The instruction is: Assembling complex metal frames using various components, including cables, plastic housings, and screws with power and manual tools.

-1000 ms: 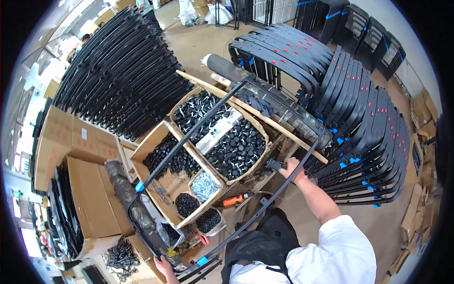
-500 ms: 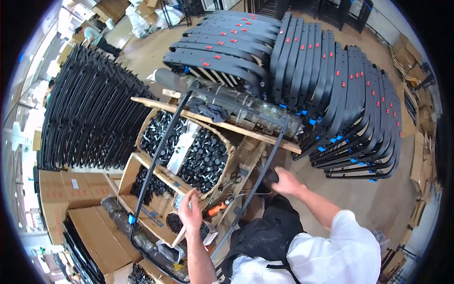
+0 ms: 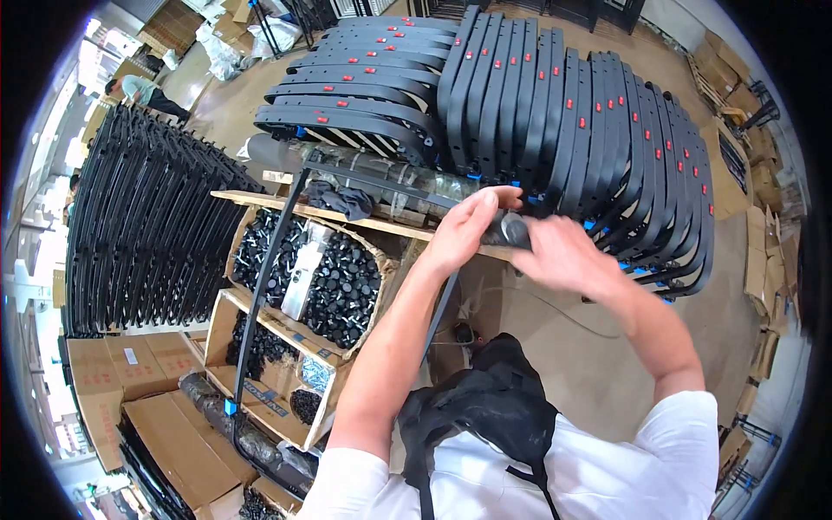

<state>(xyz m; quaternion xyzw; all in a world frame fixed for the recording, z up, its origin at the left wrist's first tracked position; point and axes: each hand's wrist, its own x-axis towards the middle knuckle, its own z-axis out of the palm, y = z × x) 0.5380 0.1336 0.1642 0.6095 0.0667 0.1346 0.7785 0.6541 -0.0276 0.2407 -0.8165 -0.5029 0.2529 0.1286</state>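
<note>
A black tubular metal frame (image 3: 259,312) rests tilted across the wooden bin stand, a blue clip (image 3: 230,407) on its lower left part. My left hand (image 3: 461,232) is at the frame's far right corner, thumb raised and fingers curled toward the right; it hides the corner and whatever lies in its grip. Just to its right, my right hand (image 3: 565,256), smeared by motion, grips a dark cylindrical power tool (image 3: 513,230). The tool's rounded grey end faces up, and its tip is hidden by my hands. Below, a thin cable (image 3: 563,305) curves over the floor.
Bins hold black-headed bolts (image 3: 345,299), dark small parts (image 3: 260,347) and silvery screws (image 3: 315,374). Dark curved frames (image 3: 503,95) stand in rows ahead; more black frames (image 3: 147,225) are stacked left. Cardboard boxes (image 3: 173,433) lie lower left. A person (image 3: 143,94) bends in the far left.
My right hand has lifted the dark tool from beside the frame to its far right corner. My left hand has left the bin's edge and moved up and right to that corner.
</note>
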